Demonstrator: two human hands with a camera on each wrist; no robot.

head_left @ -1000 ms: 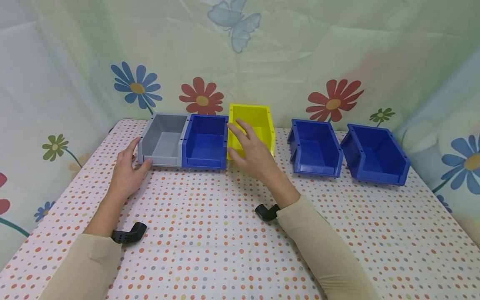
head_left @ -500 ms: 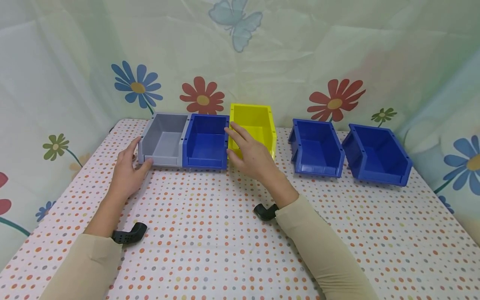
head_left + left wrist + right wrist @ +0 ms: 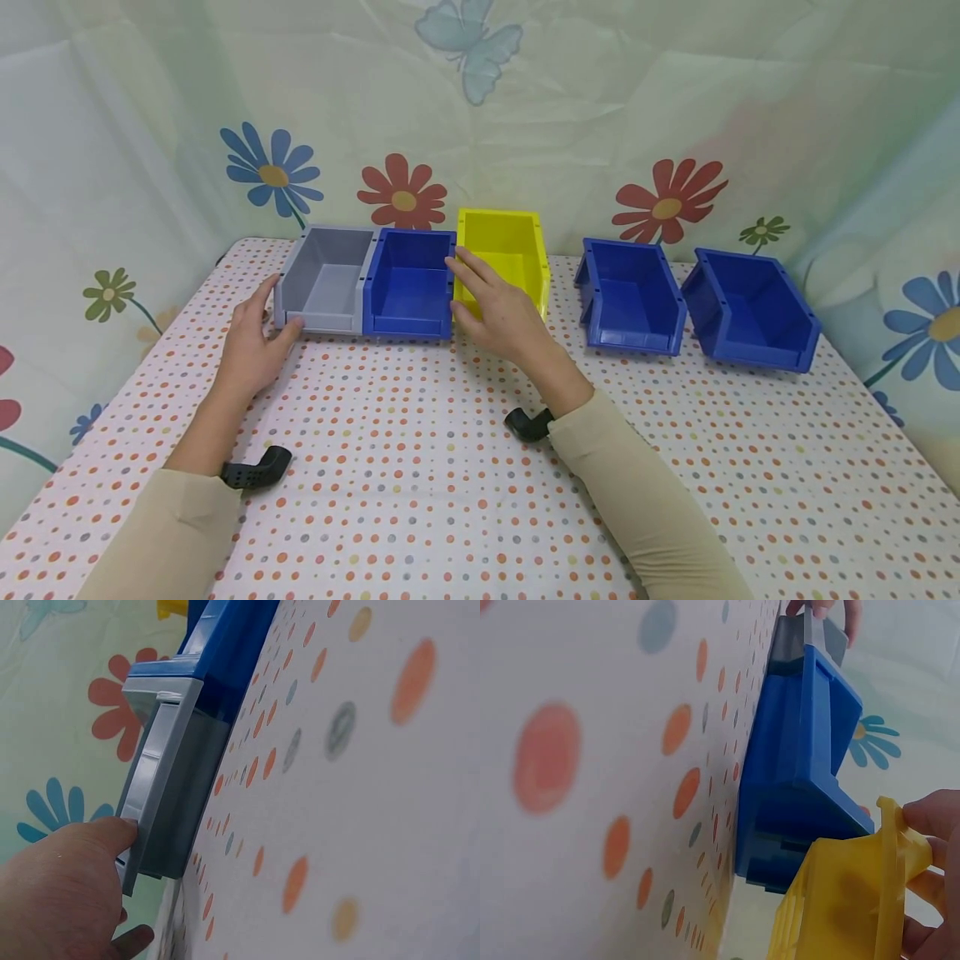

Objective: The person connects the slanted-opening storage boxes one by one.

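A grey storage bin (image 3: 330, 287) and a blue storage bin (image 3: 411, 287) stand side by side, touching. My left hand (image 3: 251, 346) holds the grey bin at its front left corner. In the left wrist view, my thumb (image 3: 112, 834) lies on its front lip. Right of the blue bin, a yellow storage bin (image 3: 513, 265) sits slightly farther back. My right hand (image 3: 506, 321) is over its left front part. Those fingers reach out fairly straight, tips at the seam between blue and yellow. In the right wrist view, the thumb touches the yellow bin's edge (image 3: 891, 881).
Two more blue bins, one nearer the middle (image 3: 630, 300) and one farther right (image 3: 753, 308), stand apart from the row. A dotted cloth (image 3: 405, 500) covers the table. A flowered backdrop (image 3: 570, 125) hangs behind. Black wrist mounts (image 3: 258, 468) sit on both wrists.
My right hand has come down and slightly left, its fingers closer together and now at the seam between the blue and yellow bins. My left hand and the bins look unchanged.
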